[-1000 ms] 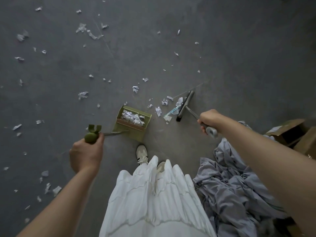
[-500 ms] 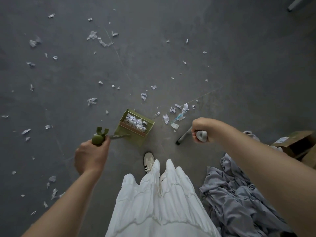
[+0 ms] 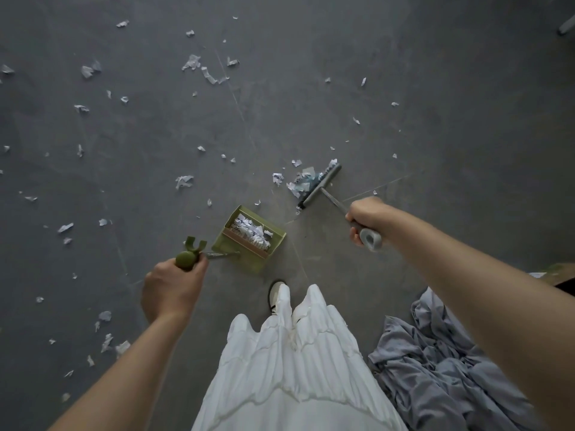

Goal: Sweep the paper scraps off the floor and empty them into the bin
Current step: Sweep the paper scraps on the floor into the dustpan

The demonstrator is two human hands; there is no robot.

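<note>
A green long-handled dustpan [image 3: 249, 236] stands on the grey floor ahead of my feet, with white paper scraps inside it. My left hand [image 3: 172, 286] grips the round green top of its handle [image 3: 186, 259]. My right hand [image 3: 367, 217] grips the grey handle of a broom [image 3: 368, 237]. The broom's grey head [image 3: 320, 185] lies on the floor to the right of and beyond the dustpan, with a small heap of paper scraps [image 3: 300, 181] against its left side. Several more scraps [image 3: 199, 65] lie scattered over the floor to the left and far ahead.
A crumpled grey cloth [image 3: 435, 368] lies on the floor at the lower right. A cardboard box edge [image 3: 557, 270] shows at the right border. My white skirt [image 3: 289, 368] and a white shoe [image 3: 277, 295] are at bottom centre. No bin is in view.
The broom head has swung out from near my feet to the far right of the dustpan, behind a heap of scraps. The dustpan has stayed where it was.
</note>
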